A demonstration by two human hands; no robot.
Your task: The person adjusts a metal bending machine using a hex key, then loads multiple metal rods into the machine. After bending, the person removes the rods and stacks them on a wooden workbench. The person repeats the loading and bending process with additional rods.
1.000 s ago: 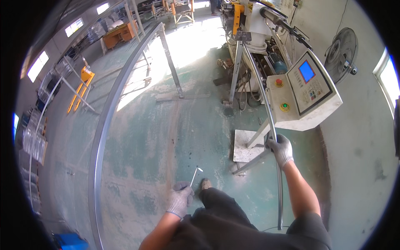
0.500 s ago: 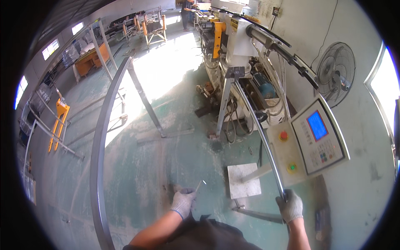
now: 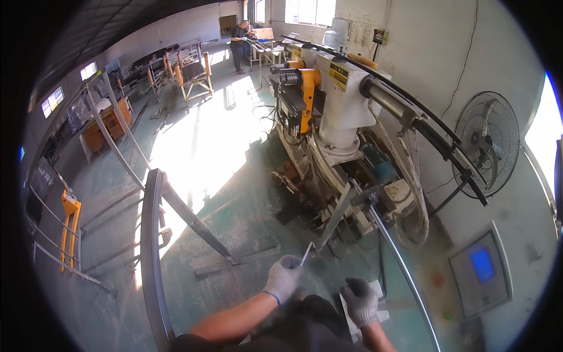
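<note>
The fingers of my left hand [image 3: 284,278], in a pale knit glove, are pinched around a thin metal rod [image 3: 307,252], its free end slanting up and away from me. To handle it well, I'd say, I want that pinch firm and close to the shaft, so the tip doesn't waver. My right hand [image 3: 360,302] hangs lower, gloved too, its fingers curled; I see nothing in them, and I can't tell whether they press together or leave a gap.

Just below that hand a white plate [image 3: 382,315] shows. To its right, apart from my fingers, the long silver tube [image 3: 404,273] slopes up to a dark bracket [image 3: 365,197] (a slick thing, by the look of that shine, so any hold on it should wrap right round). On my left a dark square beam [image 3: 152,252] stands close, and I'd best keep my elbow clear of it.

Farther out, the control panel [image 3: 482,273] tilts at my right, the white machine [image 3: 343,97] stands ahead, and a fan [image 3: 488,144] sits by the wall. Well beyond, a co-worker [image 3: 237,48] stands at a table.
</note>
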